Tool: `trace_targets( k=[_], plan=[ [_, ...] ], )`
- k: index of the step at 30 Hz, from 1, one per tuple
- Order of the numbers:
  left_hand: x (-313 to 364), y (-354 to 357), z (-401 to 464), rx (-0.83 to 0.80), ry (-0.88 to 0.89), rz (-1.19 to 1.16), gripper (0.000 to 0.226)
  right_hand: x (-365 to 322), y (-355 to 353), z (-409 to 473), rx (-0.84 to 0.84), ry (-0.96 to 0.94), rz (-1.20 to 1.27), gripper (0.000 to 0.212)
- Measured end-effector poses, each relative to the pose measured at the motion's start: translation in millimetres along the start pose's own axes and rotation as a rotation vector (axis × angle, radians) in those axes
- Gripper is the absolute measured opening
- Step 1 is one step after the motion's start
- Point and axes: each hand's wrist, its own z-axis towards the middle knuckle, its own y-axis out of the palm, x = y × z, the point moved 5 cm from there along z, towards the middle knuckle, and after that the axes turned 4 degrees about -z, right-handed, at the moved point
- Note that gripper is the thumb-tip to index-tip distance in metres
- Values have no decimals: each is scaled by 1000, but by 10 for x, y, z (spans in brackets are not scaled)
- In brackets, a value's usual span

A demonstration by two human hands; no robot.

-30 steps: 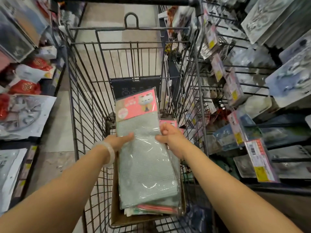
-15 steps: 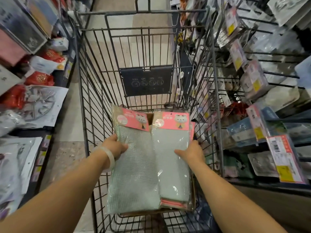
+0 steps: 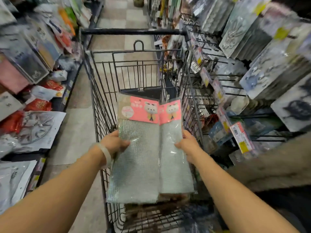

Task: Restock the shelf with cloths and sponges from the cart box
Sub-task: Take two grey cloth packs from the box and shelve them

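task only at its start, as judged: no pack yet hung on the right shelf [image 3: 218, 78]. two stacks of cloth packs lifted side by side above the cart [image 3: 104, 101], over its near end. left stack [image 3: 136, 157] gripped by left hand [image 3: 114, 143] at its left edge, thumb on the front, other fingers hidden behind, so spread or not cannot be told. right stack [image 3: 175, 158] held by right hand [image 3: 188, 145] at its right edge, thumb curled on the front, the rest hidden.

counted: two stacks; two pink header cards visible, one per stack; exact number of packs in each not readable, edges blurred, some pink layers seen under the right one. box hardly visible below, contents unclear. no sponges seen. left to do: hanging these packs, then the rest.
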Motion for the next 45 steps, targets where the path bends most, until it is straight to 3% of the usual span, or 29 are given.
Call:
trace_targets(
  k=[6, 12, 17, 27, 38, 45],
  plan=[
    [-5, -69, -852, -145, 215, -44, 29, -258, -116, -1323, 15, -263, 168, 47],
    [-400, -87, -1842, -236, 281, -84, 26, 120, -247, -2741, 156, -445, 306, 33],
    [-563, 337, -2584, -360, 295, -21, 24, 390, -604, -3858, 337, -518, 309, 20],
    [-891, 1914, -4080, -691, 402, 78, 23, 924, -1914, -5830, 706, -604, 356, 24],
    [-2495, 4043, -5600, -949, 305, 165, 19, 2638, -3521, -7882, 1015, -504, 420, 22],
    [-3259, 5072, -6307, -1064, 250, 208, 16, 3415, -4348, -8671, 1110, -444, 449, 16]
  ],
)
